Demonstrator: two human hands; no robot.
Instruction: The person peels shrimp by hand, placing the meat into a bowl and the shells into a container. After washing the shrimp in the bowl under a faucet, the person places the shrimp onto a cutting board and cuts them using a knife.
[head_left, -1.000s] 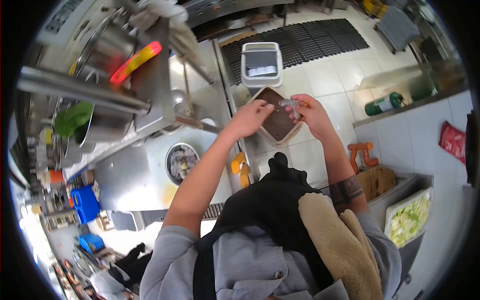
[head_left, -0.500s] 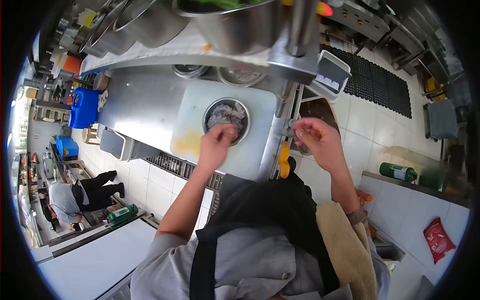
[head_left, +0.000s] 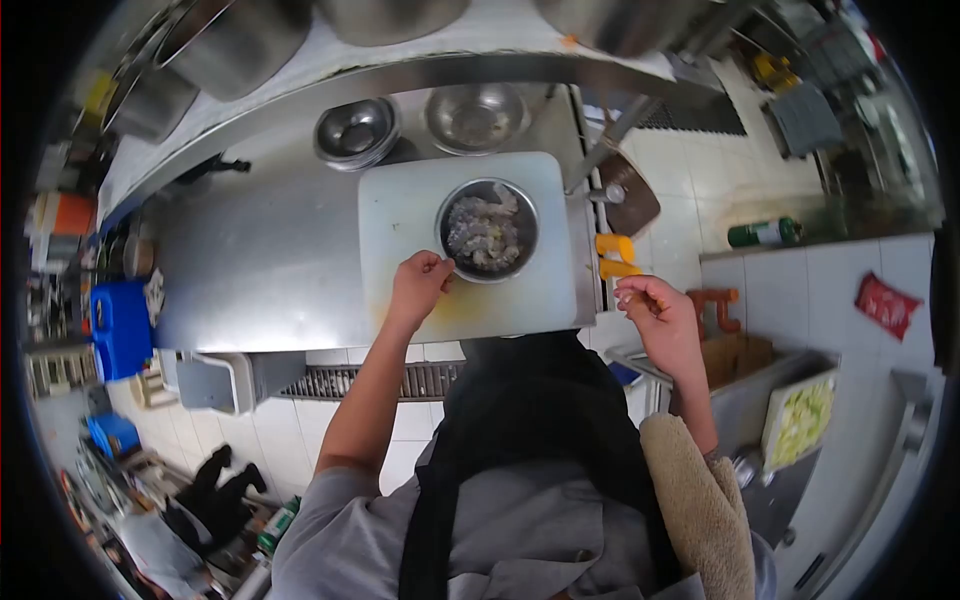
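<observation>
A steel bowl [head_left: 535, 236] of raw grey shrimp [head_left: 485, 228] stands on the white cutting board [head_left: 400, 215], towards its right side. My left hand [head_left: 418, 288] is at the bowl's lower left rim, thumb and fingers pinched together on the edge. Out past the board's right side, my right hand [head_left: 660, 312] hangs in the air with its fingers curled in towards the thumb. Whatever lies between those fingertips, if anything, is too small to make out. Two yellow-orange objects [head_left: 614, 247] sit just beyond that hand at the counter's edge.
Behind the board are stacked steel bowls [head_left: 357, 135] and a wide bowl [head_left: 476, 118]. A shelf [head_left: 400, 72] with large metal pots overhangs the counter. A brown bin [head_left: 628, 195] stands to the right. Another person [head_left: 185, 530] is at the far lower left.
My view has turned and shifted, so the whole bowl shows. My left hand has drawn back from over the shrimp to the rim. My right hand has moved from beside the bin nearer my body.
</observation>
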